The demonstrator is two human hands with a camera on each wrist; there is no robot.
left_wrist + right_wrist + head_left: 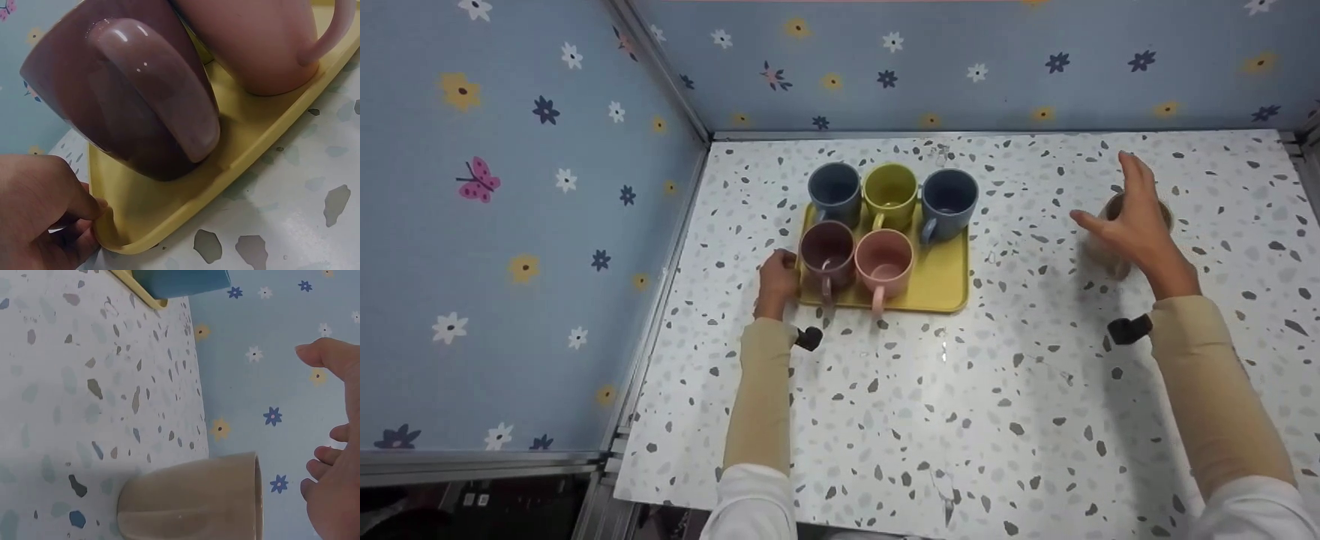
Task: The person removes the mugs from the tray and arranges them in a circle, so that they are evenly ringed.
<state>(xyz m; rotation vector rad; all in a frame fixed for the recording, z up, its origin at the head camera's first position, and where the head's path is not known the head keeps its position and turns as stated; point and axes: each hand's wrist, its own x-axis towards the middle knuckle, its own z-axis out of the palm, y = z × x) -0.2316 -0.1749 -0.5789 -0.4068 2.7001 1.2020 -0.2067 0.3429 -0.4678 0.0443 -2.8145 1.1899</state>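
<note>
On the left, my left hand [778,281] pinches the rim of a yellow tray [941,285] near its front left corner, thumb on the rim in the left wrist view. A dark plum mug [129,112] stands on the tray close to that hand, with a pink mug [885,262] to its right. Behind them are a blue mug [835,191], a yellow-green mug [890,202] and another blue mug [950,206]. Over on the right, my right hand [1144,229] hovers over a beige mug [191,500], fingers and thumb spread, apart from its rim in the right wrist view.
The speckled white table [885,420] meets a blue flowered panel [960,67] at the back and another flowered panel [510,225] on the left. Bare tabletop lies between the tray and the beige mug. A metal frame post [660,300] runs along the left edge.
</note>
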